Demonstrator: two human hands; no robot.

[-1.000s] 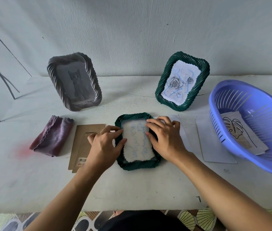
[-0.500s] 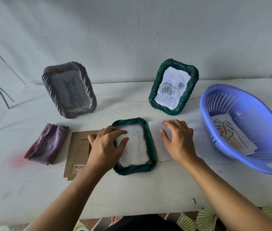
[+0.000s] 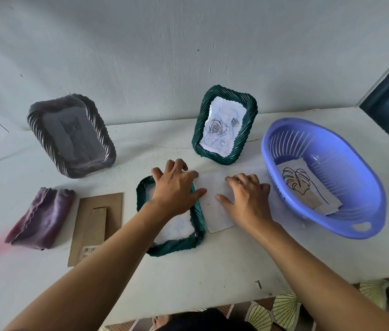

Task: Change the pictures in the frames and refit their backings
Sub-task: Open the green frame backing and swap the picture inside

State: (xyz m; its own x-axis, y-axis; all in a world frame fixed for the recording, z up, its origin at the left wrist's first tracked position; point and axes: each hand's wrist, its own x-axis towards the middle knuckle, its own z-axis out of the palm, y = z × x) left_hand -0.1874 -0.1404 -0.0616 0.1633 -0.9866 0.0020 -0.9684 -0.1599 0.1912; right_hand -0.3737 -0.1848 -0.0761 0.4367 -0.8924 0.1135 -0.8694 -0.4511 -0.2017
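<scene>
Fingers of the left hand (image 3: 176, 187) are spread flat, clasping nothing, across the far end of the face-down green frame (image 3: 198, 225); those of the right hand (image 3: 248, 199) are likewise flat on the white sheet (image 3: 212, 199) just right of that frame. The sheet's long axis runs parallel to the frame's, and the right hand is nearer it. The cardboard backing (image 3: 98, 223) lies left of the frame. Compared with half a second earlier, the left hand has advanced up the frame.
</scene>
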